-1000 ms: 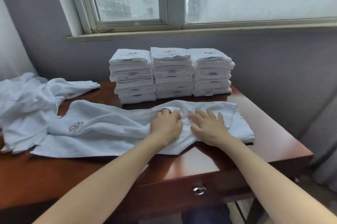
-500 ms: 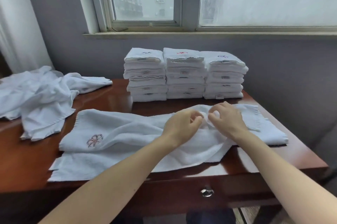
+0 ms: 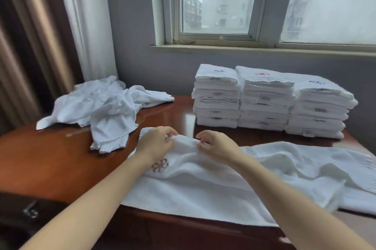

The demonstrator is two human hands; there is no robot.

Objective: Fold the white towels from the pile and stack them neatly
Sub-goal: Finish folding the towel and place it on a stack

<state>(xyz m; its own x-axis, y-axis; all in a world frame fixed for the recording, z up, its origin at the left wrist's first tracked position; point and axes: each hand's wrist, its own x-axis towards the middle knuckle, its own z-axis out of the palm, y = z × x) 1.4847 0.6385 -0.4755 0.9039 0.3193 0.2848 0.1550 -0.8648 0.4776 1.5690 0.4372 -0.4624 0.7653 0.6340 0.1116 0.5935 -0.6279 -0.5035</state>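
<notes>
Your left hand (image 3: 155,144) and right hand (image 3: 218,147) each pinch the far edge of the white towel (image 3: 203,188) at mid-frame, spread across the counter (image 3: 50,158) toward the lower right. The unfolded pile (image 3: 97,107) sits centre left, the folded stacks (image 3: 264,101) centre right.

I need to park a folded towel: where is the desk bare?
The desk is bare front left, before the crumpled pile and left of the spread towel, and in the gap between pile and folded stacks. Back right and front middle are crowded.
</notes>
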